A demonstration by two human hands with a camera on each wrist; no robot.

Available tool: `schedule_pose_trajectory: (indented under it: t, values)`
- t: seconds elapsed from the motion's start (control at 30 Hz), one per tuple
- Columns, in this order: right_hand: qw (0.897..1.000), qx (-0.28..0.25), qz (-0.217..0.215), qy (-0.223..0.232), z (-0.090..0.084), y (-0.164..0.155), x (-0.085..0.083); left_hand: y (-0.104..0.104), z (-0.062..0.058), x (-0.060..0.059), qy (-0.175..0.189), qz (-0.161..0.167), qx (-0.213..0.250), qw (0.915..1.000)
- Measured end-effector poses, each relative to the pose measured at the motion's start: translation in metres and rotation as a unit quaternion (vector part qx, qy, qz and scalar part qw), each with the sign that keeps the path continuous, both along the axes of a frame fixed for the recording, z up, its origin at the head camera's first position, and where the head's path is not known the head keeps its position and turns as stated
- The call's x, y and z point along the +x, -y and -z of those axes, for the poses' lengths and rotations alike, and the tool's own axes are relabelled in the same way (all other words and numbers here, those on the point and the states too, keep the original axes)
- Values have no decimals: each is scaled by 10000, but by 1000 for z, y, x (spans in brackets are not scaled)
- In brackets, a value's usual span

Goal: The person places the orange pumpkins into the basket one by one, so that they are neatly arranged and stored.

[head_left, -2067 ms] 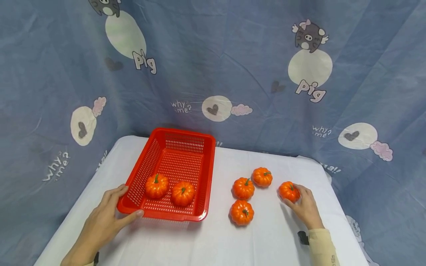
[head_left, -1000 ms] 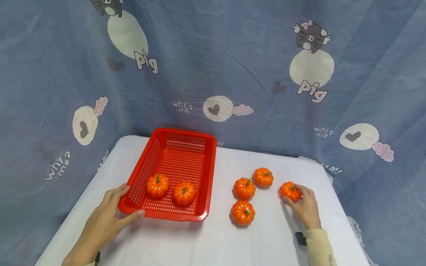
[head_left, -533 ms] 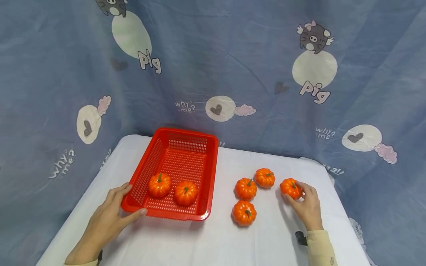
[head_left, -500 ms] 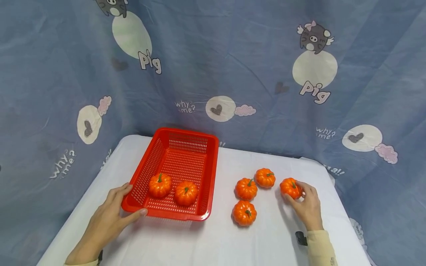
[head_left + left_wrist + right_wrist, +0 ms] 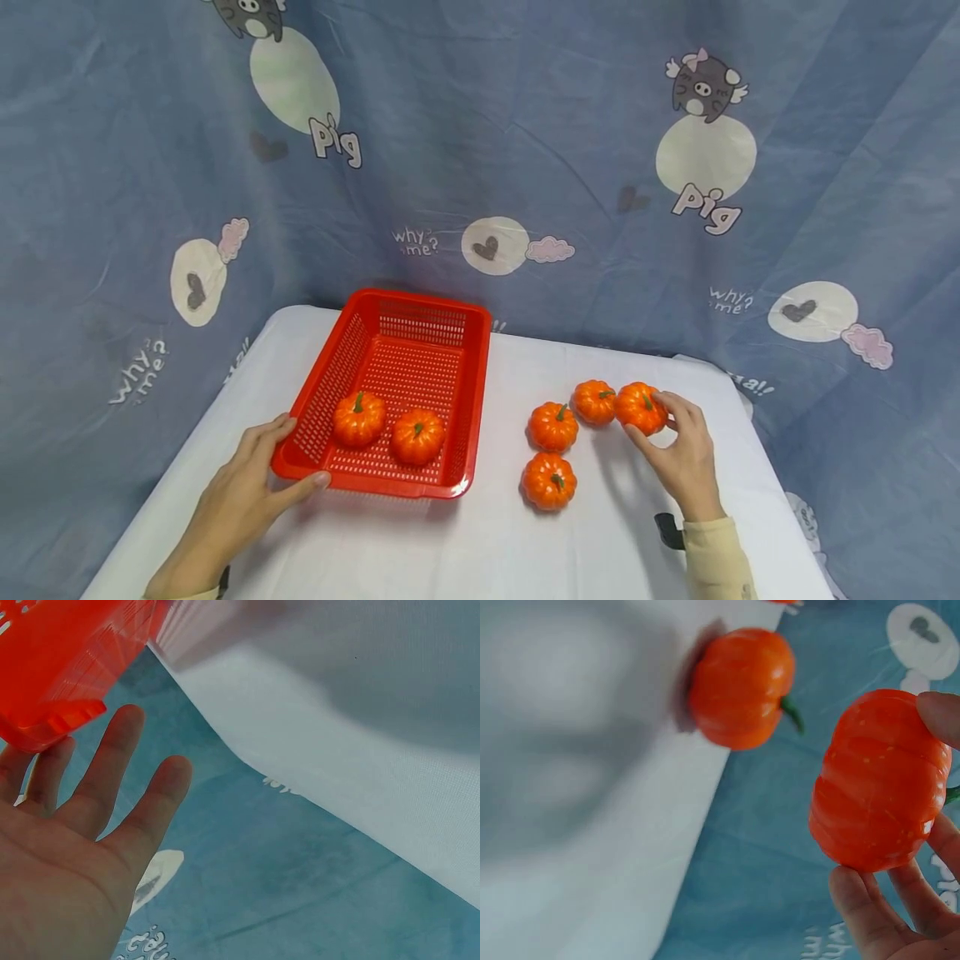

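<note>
In the head view my right hand holds a small orange pumpkin between thumb and fingers, raised off the white table. The right wrist view shows the same pumpkin with fingertips on opposite sides. My left hand touches the near left corner of the red plastic basket, thumb along the front rim. Its fingers look nearly straight in the left wrist view, some behind the basket rim and others apart from it; the thumb is hidden there. Two pumpkins lie inside the basket.
Three more pumpkins sit on the white table right of the basket: a back one, a middle one and a front one. A blue printed curtain hangs behind and beside the table.
My right hand has lifted the pumpkin from the table and moved it up and left, close to the back pumpkin in the view. The left hand and basket stay put.
</note>
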State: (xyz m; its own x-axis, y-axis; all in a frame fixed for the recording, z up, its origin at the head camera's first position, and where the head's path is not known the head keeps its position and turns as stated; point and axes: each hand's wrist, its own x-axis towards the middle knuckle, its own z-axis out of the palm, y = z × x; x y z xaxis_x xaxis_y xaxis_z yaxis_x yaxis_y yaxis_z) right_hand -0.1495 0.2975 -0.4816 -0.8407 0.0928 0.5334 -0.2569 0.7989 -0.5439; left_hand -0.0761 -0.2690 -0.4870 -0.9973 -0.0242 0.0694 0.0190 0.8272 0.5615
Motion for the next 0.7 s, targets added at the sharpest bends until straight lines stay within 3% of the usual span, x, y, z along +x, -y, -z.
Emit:
schedule_pose_trajectory:
  t: [0.2, 0.7]
  values:
    - [9998, -38, -219, 5, -8, 12, 1, 0, -1, 1, -25, -5, 15, 10000]
    - [9967, 1, -808, -67, -10, 49, 6, 1, 0, 1, -101, 19, -4, 9999]
